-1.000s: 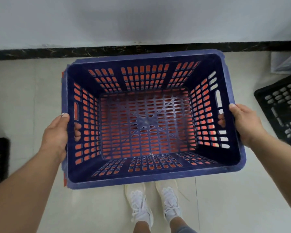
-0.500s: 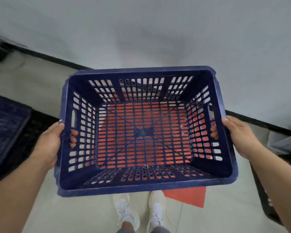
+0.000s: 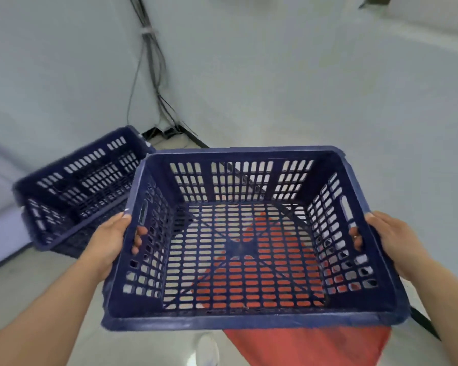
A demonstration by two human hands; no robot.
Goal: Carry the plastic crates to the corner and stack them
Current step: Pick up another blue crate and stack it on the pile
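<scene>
I hold an empty dark blue slotted plastic crate (image 3: 249, 319) in the air in front of me. My left hand (image 3: 111, 241) grips its left side handle, with fingers poking through the slot. My right hand (image 3: 389, 241) grips the right side handle the same way. Below it, a red crate (image 3: 307, 347) sits on the floor and shows through the slotted bottom. A second blue crate (image 3: 72, 188) sits to the left, on top of a dark crate near the room's corner.
Two white walls meet in a corner (image 3: 169, 128) ahead, with black cables (image 3: 151, 62) running down it. A black skirting strip (image 3: 423, 326) runs along the right wall. Pale tiled floor (image 3: 37, 281) lies to the left. My white shoe (image 3: 206, 350) shows below the crate.
The view has swung left and up toward the corner. The blue crate came up off the red crate and moved left of it. Both hands kept their grip on the handles.
</scene>
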